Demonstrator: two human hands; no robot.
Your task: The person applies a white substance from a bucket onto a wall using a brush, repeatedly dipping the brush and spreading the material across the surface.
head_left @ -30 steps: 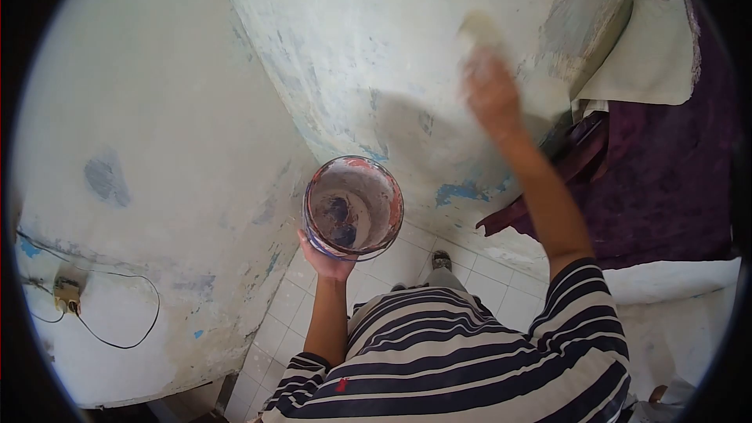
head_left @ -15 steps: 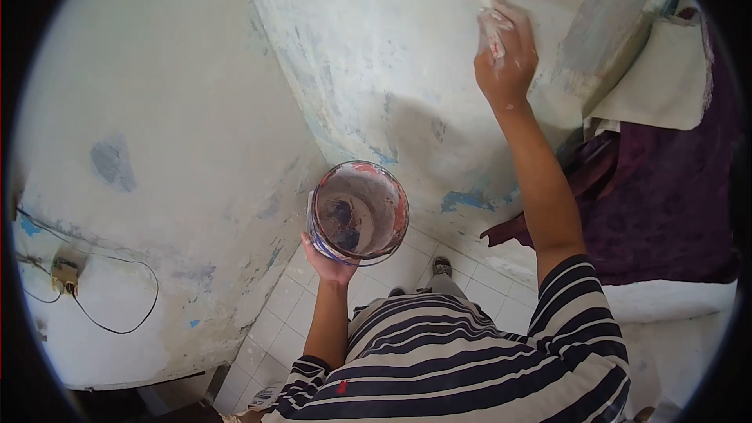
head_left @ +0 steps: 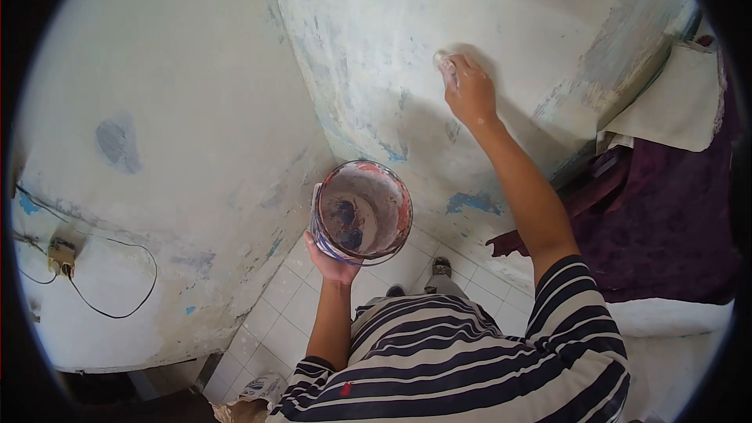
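Observation:
My left hand (head_left: 332, 267) supports a paint bucket (head_left: 388, 205) from below and the side, its fingers closed on the lower wall. Dried reddish and grey smears coat the bucket's inside, and dark patches show at its bottom. Up against the patchy whitish wall (head_left: 368, 39), my right hand (head_left: 473, 94) grips a paintbrush (head_left: 445, 61) smeared with white. The brush head is at the wall surface; most of the handle is hidden by my fingers.
To the right hangs a dark purple cloth (head_left: 666, 219) with a cream cloth (head_left: 674, 102) above it. At the lower left, an electrical socket (head_left: 61, 258) has a loose black cable (head_left: 133, 244). White floor tiles (head_left: 276, 321) lie below.
My right hand has moved down and to the left along the wall with the paintbrush, which has turned so that less of it shows. The bucket stays nearly in place in my left hand.

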